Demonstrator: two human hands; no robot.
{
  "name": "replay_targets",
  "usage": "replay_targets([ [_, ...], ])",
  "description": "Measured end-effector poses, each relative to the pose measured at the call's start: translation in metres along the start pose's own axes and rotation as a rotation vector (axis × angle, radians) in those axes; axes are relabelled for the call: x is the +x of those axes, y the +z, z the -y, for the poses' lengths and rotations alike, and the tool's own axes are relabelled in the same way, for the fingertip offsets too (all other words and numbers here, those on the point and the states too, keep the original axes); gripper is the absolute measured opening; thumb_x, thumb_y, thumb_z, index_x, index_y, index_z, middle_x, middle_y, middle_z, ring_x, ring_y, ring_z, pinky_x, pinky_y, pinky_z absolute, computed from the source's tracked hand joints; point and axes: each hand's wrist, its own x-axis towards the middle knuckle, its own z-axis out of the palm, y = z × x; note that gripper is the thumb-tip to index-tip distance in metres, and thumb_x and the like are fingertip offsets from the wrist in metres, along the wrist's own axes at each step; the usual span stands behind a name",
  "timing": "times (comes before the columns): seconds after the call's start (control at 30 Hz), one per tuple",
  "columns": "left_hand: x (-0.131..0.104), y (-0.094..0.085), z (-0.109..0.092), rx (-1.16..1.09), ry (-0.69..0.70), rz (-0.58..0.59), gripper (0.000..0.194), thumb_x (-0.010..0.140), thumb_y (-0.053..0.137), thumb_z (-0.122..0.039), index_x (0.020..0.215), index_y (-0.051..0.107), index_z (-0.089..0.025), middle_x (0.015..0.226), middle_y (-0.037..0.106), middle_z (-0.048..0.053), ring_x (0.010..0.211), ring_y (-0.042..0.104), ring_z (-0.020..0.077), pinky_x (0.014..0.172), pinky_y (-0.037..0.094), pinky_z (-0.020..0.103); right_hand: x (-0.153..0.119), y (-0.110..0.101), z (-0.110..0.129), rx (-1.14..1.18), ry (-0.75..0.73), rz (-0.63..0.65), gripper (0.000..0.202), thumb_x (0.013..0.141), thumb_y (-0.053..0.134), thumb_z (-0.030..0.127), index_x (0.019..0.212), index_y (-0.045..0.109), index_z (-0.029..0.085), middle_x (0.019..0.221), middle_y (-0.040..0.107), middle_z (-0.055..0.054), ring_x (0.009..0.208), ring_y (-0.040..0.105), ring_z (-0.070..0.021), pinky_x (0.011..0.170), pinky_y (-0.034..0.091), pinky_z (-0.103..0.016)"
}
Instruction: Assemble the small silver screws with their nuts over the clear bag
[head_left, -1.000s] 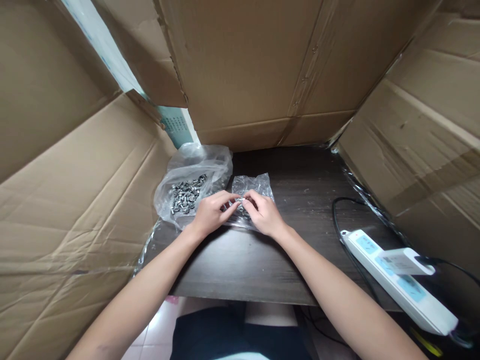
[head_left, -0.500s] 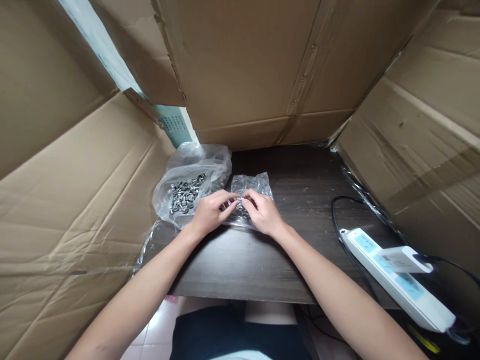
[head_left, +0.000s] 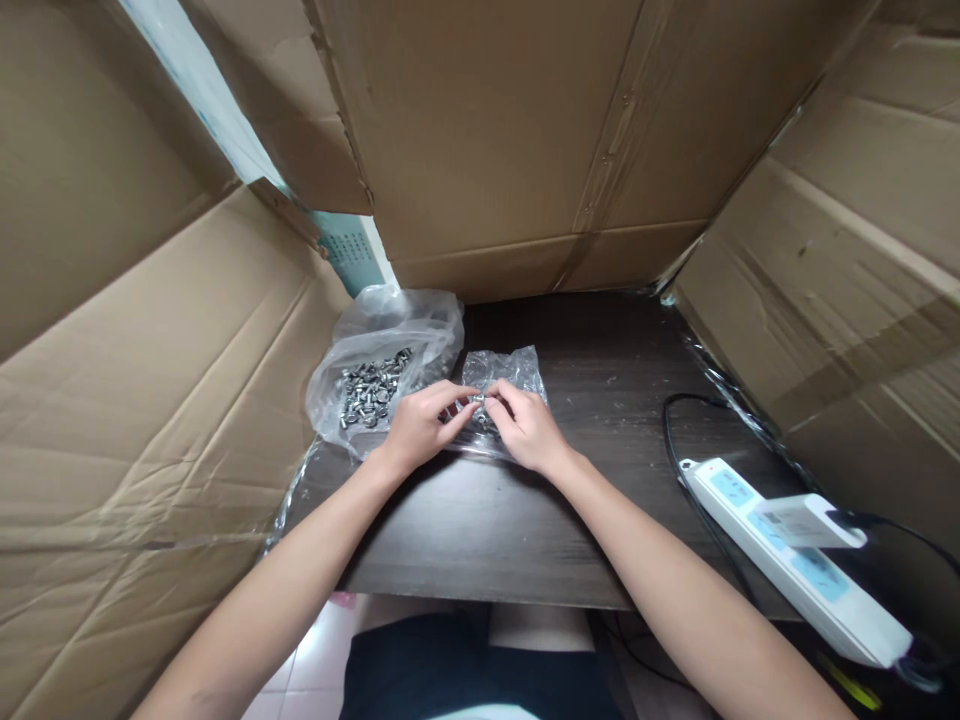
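Between my two hands is a small shiny metal screw (head_left: 478, 398), pinched at the fingertips from both sides. My left hand (head_left: 424, 425) closes thumb and forefinger on its left end. On the other end, the fingertips of my right hand (head_left: 523, 422) are pressed together. Below them lies a small clear plastic bag (head_left: 517, 368) with some metal pieces on it, partly hidden by my fingers. To the left, a larger plastic bag (head_left: 322, 385) stands open around a heap of metal screws (head_left: 371, 390).
Cardboard walls (head_left: 510, 130) enclose the dark wooden table (head_left: 465, 530) at the back and sides. On the right lies a white power strip (head_left: 795, 560) with a plugged-in white adapter (head_left: 810, 520) and a black cable (head_left: 666, 430).
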Motion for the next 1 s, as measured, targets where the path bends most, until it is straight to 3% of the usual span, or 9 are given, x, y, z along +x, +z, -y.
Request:
replay_targets([
  [0.67, 0.0005, -0.0013, -0.0012, 0.006, -0.008, -0.002, 0.020, 0.097, 0.060, -0.031, 0.107, 0.072, -0.017, 0.090, 0.074, 0.004, 0.066, 0.066, 0.0111, 0.063, 0.052, 0.022, -0.0006, -0.0007, 0.0008, 0.023, -0.013, 0.011, 0.011, 0.095, 0.048, 0.029, 0.093, 0.057, 0.022, 0.068, 0.057, 0.002, 0.062, 0.051, -0.0158, 0.062, 0.035, -0.027],
  [1.0, -0.0002, -0.0005, -0.0002, 0.001, 0.000, 0.010, 0.019, 0.097, 0.060, -0.028, 0.108, 0.071, -0.017, 0.090, 0.074, 0.004, 0.068, 0.067, 0.0114, 0.066, 0.052, 0.022, 0.0004, -0.0005, -0.0003, 0.002, -0.029, 0.014, 0.019, 0.099, 0.043, 0.030, 0.090, 0.058, 0.022, 0.076, 0.062, 0.000, 0.067, 0.055, -0.0163, 0.066, 0.037, -0.028],
])
